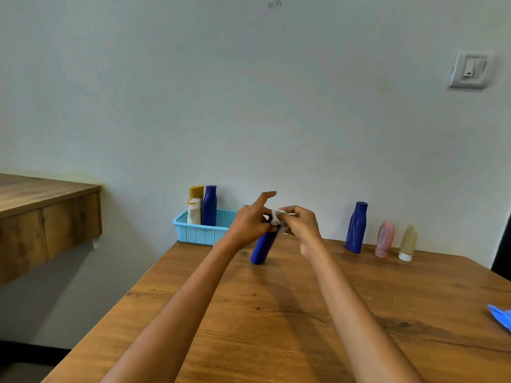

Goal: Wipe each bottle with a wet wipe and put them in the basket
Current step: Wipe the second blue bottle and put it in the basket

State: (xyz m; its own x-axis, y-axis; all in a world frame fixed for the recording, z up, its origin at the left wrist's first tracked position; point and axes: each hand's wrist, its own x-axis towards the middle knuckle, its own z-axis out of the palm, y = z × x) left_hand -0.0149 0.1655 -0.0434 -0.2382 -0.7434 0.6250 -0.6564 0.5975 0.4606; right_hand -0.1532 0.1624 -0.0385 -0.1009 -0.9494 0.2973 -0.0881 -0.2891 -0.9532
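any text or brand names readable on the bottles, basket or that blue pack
None can be read.
Blue bottle in hand: no label showing.
Blue bottle, pink tube, pale tube: no print legible.
Basket bottles: too small.
Blue pack: cut off by the edge.

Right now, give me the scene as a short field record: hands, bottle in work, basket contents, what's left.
left_hand: left hand grips the top of the blue bottle in work, index finger raised
right_hand: right hand pinches the white wet wipe at the bottle's top
bottle_in_work: tilted, base on the wooden table
basket: light blue basket holds a yellow bottle, a white bottle, a dark blue bottle
remaining: blue bottle by the wall, pink tube, beige tube, all upright
other: blue packet at right edge
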